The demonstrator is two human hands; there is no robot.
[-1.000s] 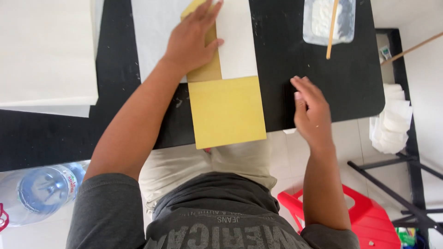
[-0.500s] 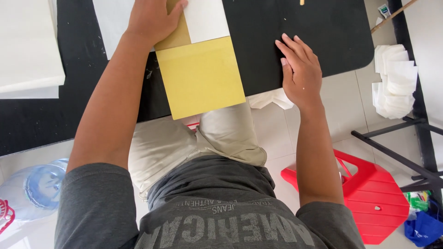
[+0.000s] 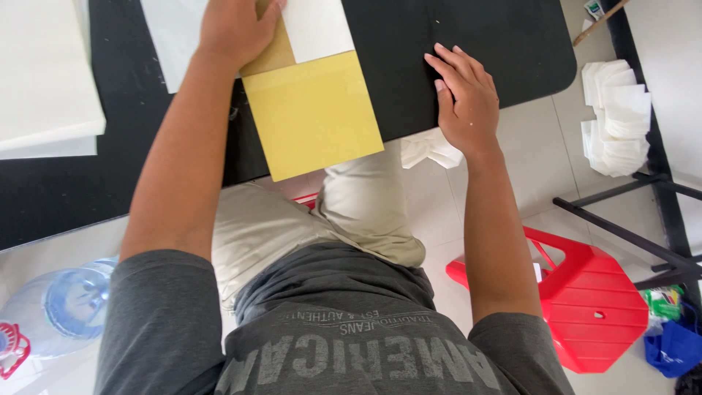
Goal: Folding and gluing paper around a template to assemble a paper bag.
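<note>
A yellow paper envelope lies on the black table and hangs a little over its near edge. My left hand presses flat on the envelope's brown upper part, next to a white sheet. My right hand rests flat on the bare table top near the edge, fingers spread, holding nothing. Crumpled white paper shows just below that hand, under the table edge.
White sheets are stacked on the table's left. A clear water jug stands on the floor at lower left, a red plastic stool at lower right. Folded white papers lie on the floor beside a black frame.
The view has tilted down, so the table sits higher in frame. My right hand moved from the table edge onto the table top and lies flat. My left hand stays on the envelope.
</note>
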